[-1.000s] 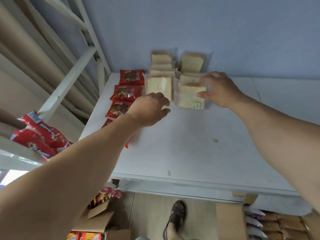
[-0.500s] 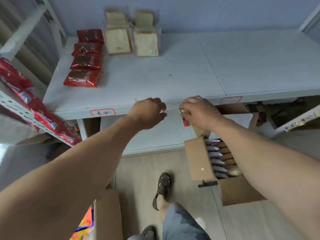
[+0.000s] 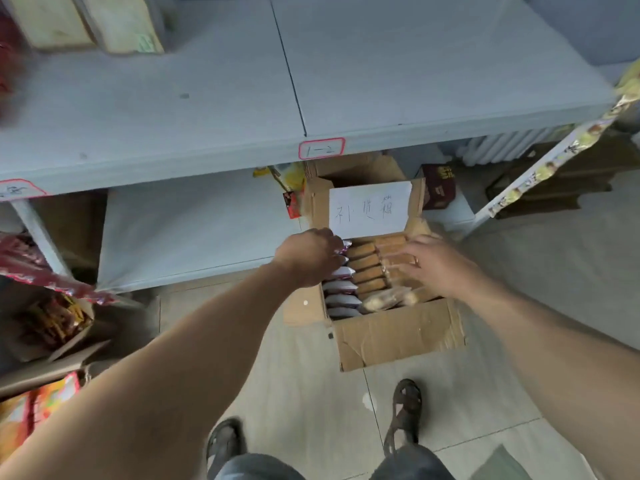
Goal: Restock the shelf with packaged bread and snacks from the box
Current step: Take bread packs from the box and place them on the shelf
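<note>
Head view looks down into an open cardboard box [image 3: 391, 336] standing on the tiled floor [image 3: 485, 393] in front of the shelf [image 3: 207, 109], with both hands over its contents. Under the left hand [image 3: 310, 259] a row of white-and-purple snack packets [image 3: 341, 292] stands on edge along the box's left side; that hand's fingers curl down onto the far packets, though whether they actually pinch one cannot be told. Beside the packets, between the two hands, lies a row of brown wrapped bread pieces [image 3: 365, 268]. The right hand [image 3: 433, 266] hovers over the right part of the box with its fingers spread and straight, their tips touching or just above clear-wrapped bread [image 3: 393, 259]; a ring shows on one finger. Nearer the person than this hand, a clear pack of pale buns [image 3: 388, 299] lies tilted against the box's near wall. Beyond both hands, a white paper sheet [image 3: 369, 209] with handwriting sits on the box's far flap. Farther out and above, packaged sliced bread [image 3: 121, 24] stands at the back left of the top shelf, and a red-bordered label [image 3: 322, 147] sticks to the shelf's front edge. Left of the left arm, another cardboard box of orange snacks [image 3: 52, 323] sits on the floor. Two sandalled feet [image 3: 405, 414] stand below the arms.
</note>
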